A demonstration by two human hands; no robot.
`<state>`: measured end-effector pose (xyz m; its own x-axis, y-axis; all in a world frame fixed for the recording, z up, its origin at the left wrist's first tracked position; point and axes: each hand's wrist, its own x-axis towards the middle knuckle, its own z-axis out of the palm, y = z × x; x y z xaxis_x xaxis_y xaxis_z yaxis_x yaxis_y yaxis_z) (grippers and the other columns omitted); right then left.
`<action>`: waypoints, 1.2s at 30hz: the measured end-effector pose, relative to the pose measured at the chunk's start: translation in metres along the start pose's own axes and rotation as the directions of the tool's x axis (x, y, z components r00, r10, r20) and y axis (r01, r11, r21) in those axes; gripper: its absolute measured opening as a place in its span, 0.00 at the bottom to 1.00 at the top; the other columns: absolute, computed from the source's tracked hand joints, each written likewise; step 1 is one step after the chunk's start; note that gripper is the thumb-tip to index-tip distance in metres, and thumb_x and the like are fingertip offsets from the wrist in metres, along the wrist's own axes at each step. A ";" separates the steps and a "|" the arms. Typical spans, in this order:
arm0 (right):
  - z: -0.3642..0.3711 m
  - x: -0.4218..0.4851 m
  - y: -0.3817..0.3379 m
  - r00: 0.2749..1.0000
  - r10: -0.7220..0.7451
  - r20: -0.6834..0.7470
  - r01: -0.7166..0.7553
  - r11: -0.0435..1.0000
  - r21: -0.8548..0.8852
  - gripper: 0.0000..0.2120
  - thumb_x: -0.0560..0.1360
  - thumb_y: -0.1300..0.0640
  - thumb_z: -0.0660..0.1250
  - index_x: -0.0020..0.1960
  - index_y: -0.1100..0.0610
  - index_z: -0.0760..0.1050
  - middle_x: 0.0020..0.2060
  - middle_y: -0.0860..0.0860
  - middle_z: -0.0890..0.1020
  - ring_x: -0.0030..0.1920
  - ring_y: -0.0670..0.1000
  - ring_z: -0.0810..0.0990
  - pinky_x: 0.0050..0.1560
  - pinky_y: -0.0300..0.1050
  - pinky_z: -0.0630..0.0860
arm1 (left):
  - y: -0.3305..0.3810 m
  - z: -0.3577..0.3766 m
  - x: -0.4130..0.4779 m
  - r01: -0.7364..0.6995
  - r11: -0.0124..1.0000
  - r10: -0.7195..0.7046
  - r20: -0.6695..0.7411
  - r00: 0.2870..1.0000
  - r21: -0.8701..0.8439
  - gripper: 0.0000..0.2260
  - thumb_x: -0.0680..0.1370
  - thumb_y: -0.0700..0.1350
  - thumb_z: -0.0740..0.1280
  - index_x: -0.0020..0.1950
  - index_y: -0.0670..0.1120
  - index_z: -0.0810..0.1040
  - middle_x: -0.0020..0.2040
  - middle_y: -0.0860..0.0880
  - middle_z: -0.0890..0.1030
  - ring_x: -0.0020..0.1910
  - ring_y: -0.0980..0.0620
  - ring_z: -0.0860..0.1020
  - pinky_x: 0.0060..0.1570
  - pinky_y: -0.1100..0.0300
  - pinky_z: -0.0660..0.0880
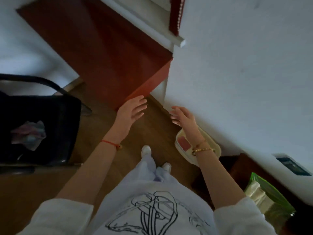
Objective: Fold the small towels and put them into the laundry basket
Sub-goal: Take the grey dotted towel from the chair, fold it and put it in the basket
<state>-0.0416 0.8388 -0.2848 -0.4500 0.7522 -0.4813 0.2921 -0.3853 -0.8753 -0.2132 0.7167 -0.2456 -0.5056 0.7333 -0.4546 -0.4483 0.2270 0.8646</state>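
Observation:
A dark laundry basket (pixel 67 133) with a black handle stands on the floor at the left. Inside it lies a small pastel towel (pixel 28 134), crumpled rather than flat. My left hand (pixel 131 111) is stretched out in front of me over the wooden floor, fingers apart and holding nothing. My right hand (pixel 182 117) is raised beside it, also spread and holding nothing. Both hands are well to the right of the basket. No other towel shows in this view.
A red-brown panel (pixel 108 53) rises just beyond my left hand, with white trim beside it. A white wall (pixel 237 73) runs along the right. A cream container (pixel 183 145) sits on the floor under my right wrist, and a green-lidded box (pixel 269 199) stands at lower right.

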 end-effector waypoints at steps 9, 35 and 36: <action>0.156 -0.016 -0.044 0.857 -0.130 0.499 0.240 0.957 -0.163 0.13 0.82 0.54 0.58 0.62 0.57 0.77 0.55 0.56 0.82 0.56 0.54 0.81 0.59 0.47 0.79 | 0.013 -0.142 -0.090 -0.264 0.953 0.163 -0.489 0.857 -0.146 0.12 0.82 0.49 0.62 0.61 0.49 0.80 0.58 0.49 0.84 0.59 0.51 0.82 0.58 0.56 0.78; 0.623 0.018 -0.001 0.617 0.127 0.777 0.344 0.844 -0.412 0.10 0.81 0.54 0.61 0.59 0.52 0.77 0.49 0.47 0.82 0.53 0.49 0.81 0.55 0.42 0.78 | 0.032 -0.533 -0.114 -0.258 0.887 -0.211 -0.833 0.511 -0.383 0.07 0.82 0.44 0.64 0.53 0.52 0.82 0.51 0.51 0.85 0.56 0.52 0.82 0.62 0.53 0.76; 0.636 0.027 0.002 0.621 0.141 0.771 0.346 0.834 -0.430 0.09 0.81 0.54 0.61 0.59 0.53 0.77 0.48 0.47 0.81 0.53 0.49 0.81 0.56 0.43 0.78 | 0.029 -0.543 -0.103 -0.244 0.886 -0.232 -0.832 0.504 -0.395 0.07 0.82 0.44 0.64 0.52 0.52 0.81 0.51 0.52 0.85 0.56 0.51 0.82 0.63 0.52 0.76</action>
<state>-0.5895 0.5188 -0.3291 -0.8892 0.0004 -0.4576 0.4511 0.1686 -0.8764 -0.5742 0.2995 -0.2894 -0.7642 -0.2166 -0.6076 -0.5647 -0.2307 0.7924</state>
